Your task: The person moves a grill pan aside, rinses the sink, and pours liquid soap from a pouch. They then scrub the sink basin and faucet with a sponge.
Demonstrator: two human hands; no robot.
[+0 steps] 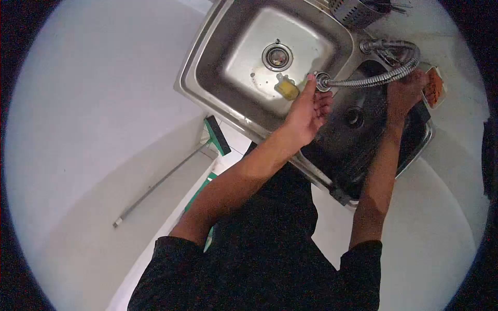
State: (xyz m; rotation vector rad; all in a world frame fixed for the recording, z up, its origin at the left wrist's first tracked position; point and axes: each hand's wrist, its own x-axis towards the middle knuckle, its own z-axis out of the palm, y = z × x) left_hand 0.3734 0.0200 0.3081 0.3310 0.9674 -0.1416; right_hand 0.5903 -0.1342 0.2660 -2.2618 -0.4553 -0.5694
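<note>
We work over the sink (249, 46); its hose (373, 81) arches inward, presumably for reach; our right hand (407, 93) is near its bend, fingers' hold unclear; our left hand (306, 116), fingers half-curled, thumbs the nozzle (322, 82) above the sink's middle, perhaps aiming it; whether it grips, we cannot tell.

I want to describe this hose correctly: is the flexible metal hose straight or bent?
Bent: the flexible metal hose curves above the dark basin to its round head beside the left hand.
</note>
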